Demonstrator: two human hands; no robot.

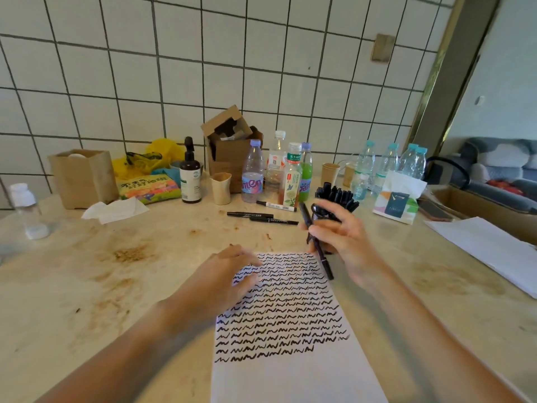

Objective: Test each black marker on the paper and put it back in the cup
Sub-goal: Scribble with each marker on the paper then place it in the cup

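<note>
paper (290, 373) mostly filled with squiggles; right hand (340, 237) grasps marker (316, 242) near cup (337, 199); left hand (229, 274) flat, released; three markers (261, 216) lie loose.

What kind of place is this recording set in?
Probably a home or small shop counter: a tiled wall, a stained stone table crowded with drink bottles, and a sofa beyond.

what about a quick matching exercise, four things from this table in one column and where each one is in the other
Things:
1. marker
2. left hand
3. cup
4. tissue pack

Places:
A. right of the cup, near the water bottles
B. gripped in the right hand above the paper
C. resting on the paper's top left part
D. behind the right hand, full of black markers

Pairs: 1-B, 2-C, 3-D, 4-A
</note>
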